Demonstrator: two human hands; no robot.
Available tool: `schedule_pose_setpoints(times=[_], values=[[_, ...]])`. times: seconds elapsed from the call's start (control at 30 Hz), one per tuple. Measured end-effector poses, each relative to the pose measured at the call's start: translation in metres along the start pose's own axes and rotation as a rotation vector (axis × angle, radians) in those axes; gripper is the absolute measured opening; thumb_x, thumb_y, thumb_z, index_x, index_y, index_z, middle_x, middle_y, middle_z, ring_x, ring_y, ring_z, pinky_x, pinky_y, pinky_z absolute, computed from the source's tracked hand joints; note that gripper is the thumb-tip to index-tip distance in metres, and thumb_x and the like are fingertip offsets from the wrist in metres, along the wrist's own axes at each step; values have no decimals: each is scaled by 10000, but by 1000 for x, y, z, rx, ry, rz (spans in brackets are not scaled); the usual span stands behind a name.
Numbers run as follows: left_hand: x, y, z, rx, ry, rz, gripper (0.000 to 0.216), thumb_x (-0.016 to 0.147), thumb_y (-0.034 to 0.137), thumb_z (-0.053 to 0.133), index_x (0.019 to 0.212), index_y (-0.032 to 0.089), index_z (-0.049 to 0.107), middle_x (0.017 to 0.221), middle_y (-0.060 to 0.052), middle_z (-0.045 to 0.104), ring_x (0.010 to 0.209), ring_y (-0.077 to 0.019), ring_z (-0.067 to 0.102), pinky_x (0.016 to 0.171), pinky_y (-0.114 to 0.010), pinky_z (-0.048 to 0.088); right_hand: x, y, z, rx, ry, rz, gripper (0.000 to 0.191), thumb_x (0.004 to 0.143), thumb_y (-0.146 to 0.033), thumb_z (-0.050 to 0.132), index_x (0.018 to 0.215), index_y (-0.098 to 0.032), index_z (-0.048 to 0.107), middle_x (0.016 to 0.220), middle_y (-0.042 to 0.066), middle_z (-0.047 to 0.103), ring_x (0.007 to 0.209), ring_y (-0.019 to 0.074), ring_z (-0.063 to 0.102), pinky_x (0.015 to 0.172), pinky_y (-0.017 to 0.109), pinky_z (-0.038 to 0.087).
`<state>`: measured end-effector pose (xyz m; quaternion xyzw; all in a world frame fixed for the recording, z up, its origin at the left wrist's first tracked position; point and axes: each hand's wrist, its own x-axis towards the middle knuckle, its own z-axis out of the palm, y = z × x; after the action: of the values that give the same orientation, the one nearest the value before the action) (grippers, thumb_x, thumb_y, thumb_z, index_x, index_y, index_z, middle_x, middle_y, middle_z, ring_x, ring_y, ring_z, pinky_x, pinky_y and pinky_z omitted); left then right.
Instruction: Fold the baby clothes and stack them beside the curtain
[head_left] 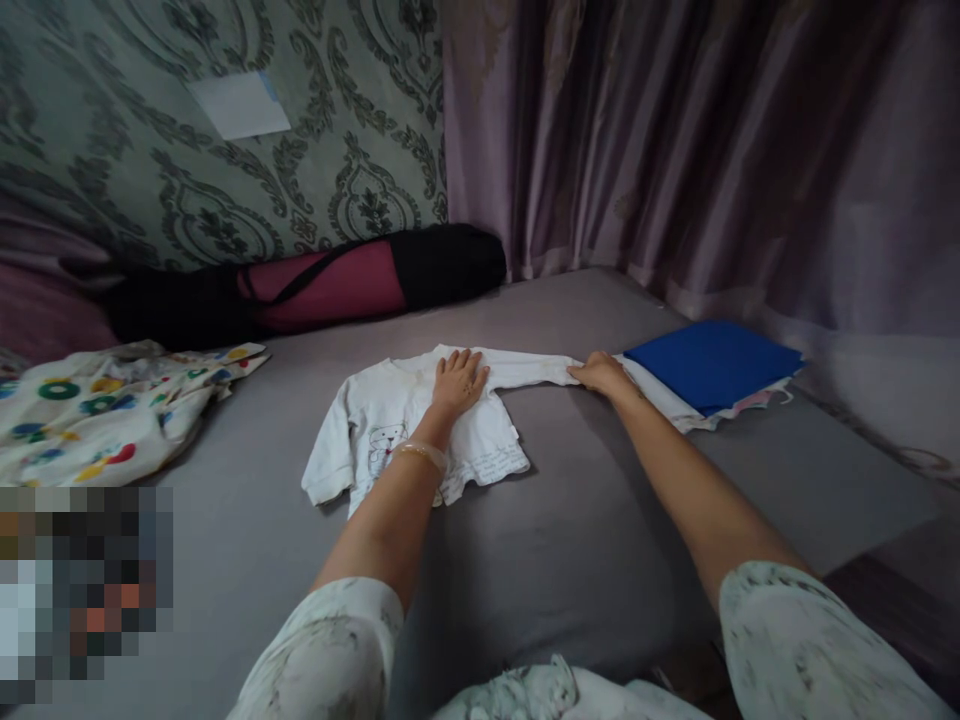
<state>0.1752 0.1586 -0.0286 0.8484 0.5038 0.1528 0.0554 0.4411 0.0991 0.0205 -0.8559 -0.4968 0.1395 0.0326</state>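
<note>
White, long-sleeved cloth shirt (409,395) with a line-drawn animal print lies front up on the grey, cloth-covered bed (585,510), roughly centred. Head view, the only one: spreading looks partly done. Body is laid out, and the sleeve on the right is drawn out nearly straight. Left grip: bare left hand (459,383) pressed flat on the chest, fingers extended, clasping nothing. Right grip: bare right hand (600,373) pinching the cuff of that straight sleeve between thumb and fingers. What's left, my read: other sleeve slants down toward the wearer, hem is wavy, no folds made in the body. Around it: folded royal-blue cloth (712,365) on top of white and pinkish fabric layers (664,398), just beyond the right hand; can't tell if they touch. White cloth with multicoloured prints (97,405) heaped at far left, apart from the shirt. Long black-and-maroon fabric bag (330,285) lies behind, against the patterned grey-green wall (375,195), clear of the work. Main obstruction: left forearm crosses the shirt's lower front, hiding some print and hem. Fabric stack could crowd the right hand on that side. Lower-left corner is pixelated, contents unreadable.
</note>
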Motion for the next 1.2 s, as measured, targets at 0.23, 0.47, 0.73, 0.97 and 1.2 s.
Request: schedule_pose_setpoints(times=[0.23,0.47,0.73,0.97,1.2], values=[[0,0,1,-5,9,-4,526,979,472,271,1413,226,441,1501,-91,418,1396,-284,326,1151,-508,206,-24,6,0,-102,171,-45,361,948,-302,429,1107,-101,683,1094,227,681,1052,321,642,830,391,487],[1,0,2,-5,-6,-7,585,966,536,267,1434,218,417,1518,-102,390,1411,-300,299,1159,-512,180,-35,-2,-3,-203,151,-64,347,944,-185,396,1106,-55,674,1085,261,672,1033,330,647,799,375,483],[1,2,1,21,-12,-10,596,956,560,281,1432,229,417,1518,-101,388,1410,-307,295,1156,-515,181,-32,-36,-1,-193,300,-218,372,893,-95,373,1125,-46,660,1154,273,627,1140,359,559,920,462,401],[0,3,-6,93,-109,-7,583,935,373,374,1486,185,342,1551,-105,330,1435,-307,252,1164,-500,180,-44,-127,49,90,72,-702,551,1010,-375,209,1467,-102,355,1548,128,323,1438,233,244,1156,393,176],[1,5,-6,110,-94,-35,577,964,460,285,1485,221,348,1552,-75,335,1432,-289,265,1165,-488,190,-39,-108,61,18,-12,-575,701,990,-494,92,1527,-59,206,1595,126,180,1473,246,115,1181,456,62]])
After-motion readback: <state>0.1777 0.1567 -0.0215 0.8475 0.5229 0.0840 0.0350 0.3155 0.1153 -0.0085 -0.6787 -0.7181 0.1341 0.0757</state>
